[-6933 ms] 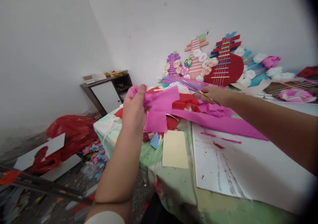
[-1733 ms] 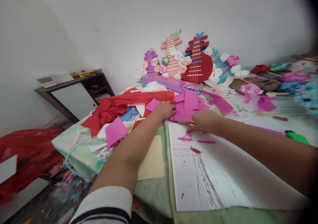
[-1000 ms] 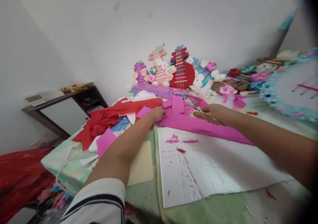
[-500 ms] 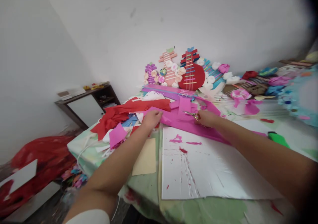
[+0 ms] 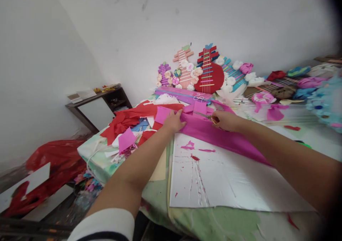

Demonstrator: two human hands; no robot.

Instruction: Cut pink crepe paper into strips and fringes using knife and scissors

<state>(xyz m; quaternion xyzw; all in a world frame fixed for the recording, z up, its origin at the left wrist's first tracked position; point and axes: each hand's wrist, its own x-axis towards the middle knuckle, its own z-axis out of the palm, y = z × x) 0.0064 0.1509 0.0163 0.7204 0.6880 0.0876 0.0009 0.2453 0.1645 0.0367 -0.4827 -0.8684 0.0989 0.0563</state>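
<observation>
My left hand (image 5: 175, 122) rests on a long magenta strip (image 5: 227, 138), thumb and fingers apart at its left end, beside a loose magenta flap. Scissors (image 5: 204, 115) are in my right hand (image 5: 224, 121), its fingers closed round their handles. Their blades point left over a folded magenta piece (image 5: 200, 109) just behind the strip. Below the strip lies a white board (image 5: 213, 178) with red streaks and magenta scraps.
Red crepe paper (image 5: 123, 121) and small scraps lie at the left. Lute-shaped crafts (image 5: 210, 77) lean on the wall behind. A beige sheet (image 5: 160, 166) lies left of the board. A low cabinet (image 5: 97, 113) stands left of the table.
My left hand has shifted right along the magenta material and its fingers have spread. The scissors remain in my right hand. The view has shifted slightly.
</observation>
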